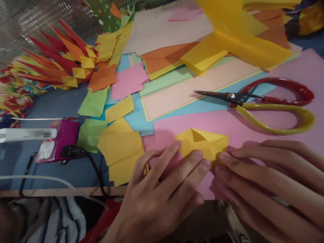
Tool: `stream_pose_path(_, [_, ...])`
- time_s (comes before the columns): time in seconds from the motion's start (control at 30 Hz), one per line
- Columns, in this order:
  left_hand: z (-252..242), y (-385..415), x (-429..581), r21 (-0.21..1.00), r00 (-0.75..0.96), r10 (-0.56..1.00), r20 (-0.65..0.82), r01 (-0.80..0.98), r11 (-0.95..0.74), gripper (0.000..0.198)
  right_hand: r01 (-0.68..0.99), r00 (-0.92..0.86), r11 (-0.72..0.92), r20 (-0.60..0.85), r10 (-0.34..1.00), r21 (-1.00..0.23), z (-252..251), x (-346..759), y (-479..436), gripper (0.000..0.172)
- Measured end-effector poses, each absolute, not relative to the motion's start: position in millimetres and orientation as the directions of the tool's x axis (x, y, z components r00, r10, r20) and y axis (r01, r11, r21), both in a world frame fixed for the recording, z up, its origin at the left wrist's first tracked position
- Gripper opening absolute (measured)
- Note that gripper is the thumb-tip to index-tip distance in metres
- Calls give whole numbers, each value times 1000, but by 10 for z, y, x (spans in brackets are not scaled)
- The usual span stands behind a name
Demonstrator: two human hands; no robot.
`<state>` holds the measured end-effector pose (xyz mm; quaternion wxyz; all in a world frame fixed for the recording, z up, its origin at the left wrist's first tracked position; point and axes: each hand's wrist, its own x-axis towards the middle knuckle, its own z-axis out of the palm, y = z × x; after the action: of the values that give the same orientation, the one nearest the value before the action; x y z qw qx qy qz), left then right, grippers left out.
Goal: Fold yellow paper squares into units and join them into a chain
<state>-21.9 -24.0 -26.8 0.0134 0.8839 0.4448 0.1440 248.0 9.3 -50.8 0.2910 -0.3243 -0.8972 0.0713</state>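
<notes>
A small piece of yellow paper (206, 145), folded into a flat, angular shape with several layers, lies on a large pink paper sheet (212, 121) at the near edge of the dark blue tabletop (83, 170). Its upper edge comes to a low peak, below which a triangular fold stands slightly open, showing a shaded hollow; a smaller flap lies toward its right end. The lower edge is partly covered by fingertips.

The left hand (162, 189) is mostly open, back upward, fingers spread and gently bent. One fingertip rests at the paper's left corner and two more press along its lower edge, flattening rather than gripping it. The right hand (273, 179) comes in from the other side with its fingers long and loosely bent, the tips of two of them together at the paper's lower right corner; whether they pinch it or only press it cannot be told.

Beyond the right hand lie metal scissors with one red and one yellow handle loop (231, 96), blades pointing left. A stack of yellow paper pieces (123, 152) sits just beside the left hand.
</notes>
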Motion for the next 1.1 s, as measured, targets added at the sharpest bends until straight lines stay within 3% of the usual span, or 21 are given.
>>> stream_pose_path(0.1, [-226,-221,-262,239,569,784,250,748,-619,39,540,-629,791,486,607,-289,-478,2497,124,10])
stream_pose_path(0.2, [-210,-189,-260,196,554,780,291,764,-615,42,539,-648,796,468,601,-275,-417,2589,188,5])
stream_pose_path(0.3, [-226,-150,-211,148,609,757,238,747,-648,42,560,-683,801,429,591,-211,-348,2687,283,13])
stream_pose_path(0.4, [-230,-131,-164,135,603,749,275,747,-651,39,565,-704,810,419,573,-158,-316,2711,348,20])
stream_pose_path(0.63, [-202,-149,-165,101,615,682,397,709,-698,24,514,-694,819,437,572,-256,-433,2657,253,37])
stream_pose_path(0.87, [-272,-121,13,250,520,738,430,717,-650,12,483,-744,850,412,526,-212,-537,2771,152,40])
stream_pose_path(1.1, [-283,-109,178,318,398,837,375,793,-520,14,487,-731,832,396,555,-267,-507,2822,31,43])
